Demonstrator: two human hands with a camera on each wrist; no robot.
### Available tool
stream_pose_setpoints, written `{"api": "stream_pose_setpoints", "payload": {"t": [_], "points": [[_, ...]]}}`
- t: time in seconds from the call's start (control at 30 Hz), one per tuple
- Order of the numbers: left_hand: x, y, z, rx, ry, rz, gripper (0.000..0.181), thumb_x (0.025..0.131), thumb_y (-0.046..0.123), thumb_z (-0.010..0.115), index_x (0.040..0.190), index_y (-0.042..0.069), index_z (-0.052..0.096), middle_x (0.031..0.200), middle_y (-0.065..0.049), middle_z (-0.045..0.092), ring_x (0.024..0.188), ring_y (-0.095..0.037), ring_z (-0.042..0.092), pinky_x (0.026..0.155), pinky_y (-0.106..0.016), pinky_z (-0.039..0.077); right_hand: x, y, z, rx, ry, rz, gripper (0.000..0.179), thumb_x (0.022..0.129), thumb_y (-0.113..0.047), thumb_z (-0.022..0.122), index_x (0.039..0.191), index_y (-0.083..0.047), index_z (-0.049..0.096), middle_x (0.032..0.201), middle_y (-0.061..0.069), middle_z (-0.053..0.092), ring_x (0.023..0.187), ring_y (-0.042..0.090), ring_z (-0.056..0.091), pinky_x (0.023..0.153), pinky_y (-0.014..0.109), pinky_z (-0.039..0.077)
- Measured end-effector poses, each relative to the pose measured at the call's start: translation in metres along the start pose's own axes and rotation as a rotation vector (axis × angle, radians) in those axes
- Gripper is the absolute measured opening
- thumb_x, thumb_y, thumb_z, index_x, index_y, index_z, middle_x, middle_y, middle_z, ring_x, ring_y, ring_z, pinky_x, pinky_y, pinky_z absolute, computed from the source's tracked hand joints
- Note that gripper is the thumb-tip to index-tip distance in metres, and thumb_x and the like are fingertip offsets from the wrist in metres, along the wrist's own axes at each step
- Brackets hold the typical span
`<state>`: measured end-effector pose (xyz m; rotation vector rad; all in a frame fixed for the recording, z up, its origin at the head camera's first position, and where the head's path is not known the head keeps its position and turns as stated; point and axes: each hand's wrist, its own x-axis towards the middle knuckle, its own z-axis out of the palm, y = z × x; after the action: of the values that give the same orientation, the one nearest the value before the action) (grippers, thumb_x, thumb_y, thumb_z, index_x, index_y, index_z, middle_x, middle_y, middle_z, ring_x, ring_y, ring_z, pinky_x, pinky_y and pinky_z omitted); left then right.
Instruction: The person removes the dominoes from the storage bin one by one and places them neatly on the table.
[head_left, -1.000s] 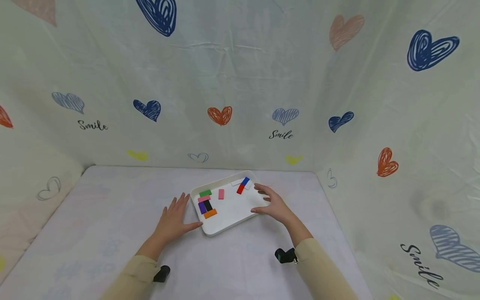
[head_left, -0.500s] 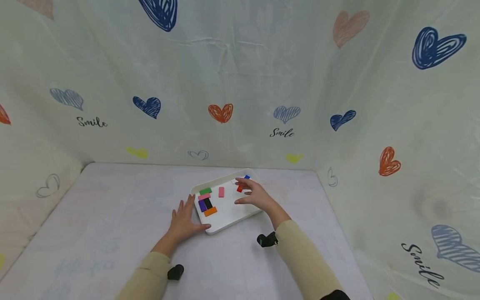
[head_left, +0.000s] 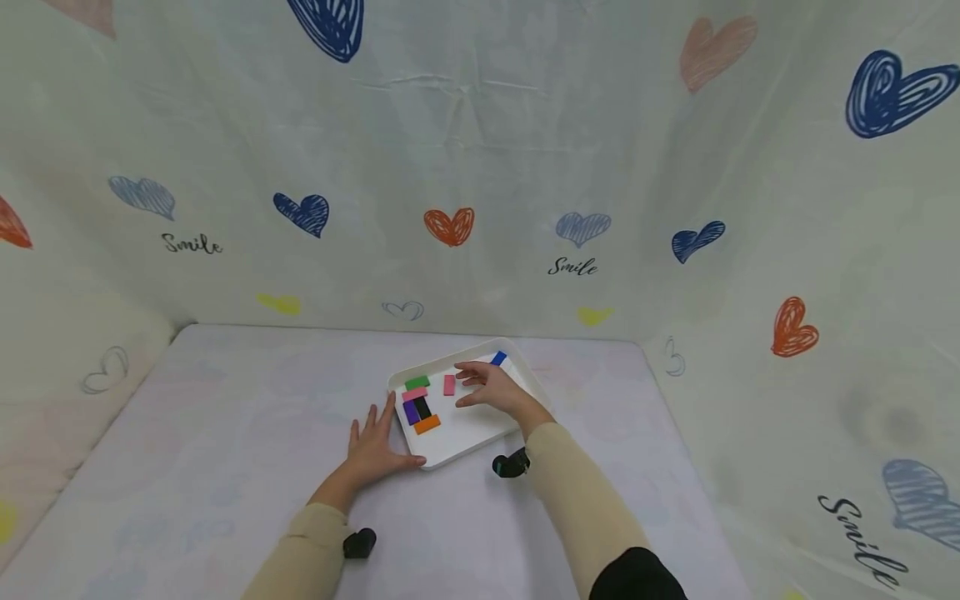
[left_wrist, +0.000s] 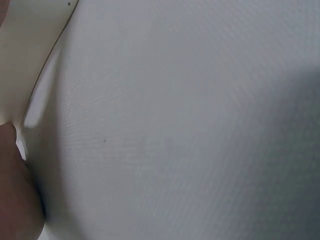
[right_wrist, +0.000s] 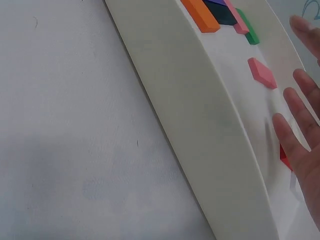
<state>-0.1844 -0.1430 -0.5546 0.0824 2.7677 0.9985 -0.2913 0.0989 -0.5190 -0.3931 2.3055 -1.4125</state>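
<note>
A shallow white tray (head_left: pixel 465 433) lies on the table. My left hand (head_left: pixel 375 454) spans its left end with straight, spread fingers, one fingertip and the thumb at the rim. Over the tray's right half hovers my right hand (head_left: pixel 491 392), fingers extended and holding nothing, just right of a lone pink block (head_left: pixel 449 385). Green (head_left: pixel 417 382), pink (head_left: pixel 414 393), purple (head_left: pixel 411 412), black (head_left: pixel 422 407) and orange (head_left: pixel 427 424) blocks sit grouped at the left. A blue block (head_left: pixel 498 358) shows behind the right hand. A red block (right_wrist: pixel 285 156) is partly hidden by its fingers.
The tray's raised wall (right_wrist: pixel 170 90) runs along its near side. A white-covered table (head_left: pixel 225 467) extends around it, with a heart-printed curtain (head_left: pixel 495 167) behind. Black wrist cameras (head_left: pixel 512 464) hang at both sleeves.
My right hand has moved left from the tray's right edge to over its middle, covering the red block. The left hand has shifted slightly right along the tray's left end.
</note>
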Motion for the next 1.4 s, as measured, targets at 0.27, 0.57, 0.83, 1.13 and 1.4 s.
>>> {"api": "stream_pose_setpoints", "payload": {"t": [0.27,0.57,0.83,1.13,1.4], "points": [[0.001,0.000,0.002,0.005,-0.014,-0.006,0.133,0.063,0.053,0.087,0.156,0.005,0.005,0.156,-0.029,0.018,0.144,-0.047,0.006,0.112,-0.062,-0.006,0.012,0.003,0.004,0.026,0.045,0.057,0.064,0.079,-0.007,0.082,0.137,-0.012,0.056,0.124,0.005,0.063,0.113,0.022,0.059,0.097,0.034,0.048],[0.002,-0.001,0.005,0.002,-0.011,-0.021,0.134,0.061,0.055,0.087,0.156,0.007,0.005,0.156,-0.029,0.018,0.144,-0.046,0.005,0.112,-0.062,-0.007,0.026,0.014,0.007,0.008,0.105,0.118,0.057,0.076,-0.009,0.084,0.129,-0.015,0.064,0.107,0.001,0.063,0.095,0.019,0.057,0.087,0.028,0.051],[0.001,0.000,0.004,0.001,-0.011,-0.014,0.135,0.062,0.056,0.086,0.156,0.007,0.004,0.156,-0.029,0.018,0.145,-0.046,0.004,0.112,-0.062,-0.008,0.035,0.031,0.009,-0.069,0.114,0.106,0.054,0.072,-0.017,0.088,0.122,-0.017,0.068,0.098,-0.002,0.060,0.081,0.016,0.048,0.068,0.025,0.040],[0.002,-0.001,0.004,0.005,-0.006,-0.013,0.134,0.063,0.055,0.086,0.156,0.008,0.004,0.156,-0.028,0.018,0.145,-0.046,0.004,0.112,-0.060,-0.008,0.033,0.024,0.014,-0.186,0.128,0.064,0.052,0.073,-0.016,0.088,0.121,-0.014,0.069,0.094,-0.002,0.056,0.082,0.016,0.046,0.070,0.026,0.038],[0.001,0.000,0.003,0.014,-0.001,-0.017,0.133,0.062,0.055,0.086,0.156,0.007,0.005,0.156,-0.028,0.020,0.144,-0.046,0.006,0.112,-0.061,-0.007,0.037,0.024,0.017,-0.235,0.131,0.071,0.054,0.074,-0.018,0.087,0.124,-0.017,0.068,0.095,-0.002,0.056,0.085,0.016,0.048,0.073,0.028,0.041]]}}
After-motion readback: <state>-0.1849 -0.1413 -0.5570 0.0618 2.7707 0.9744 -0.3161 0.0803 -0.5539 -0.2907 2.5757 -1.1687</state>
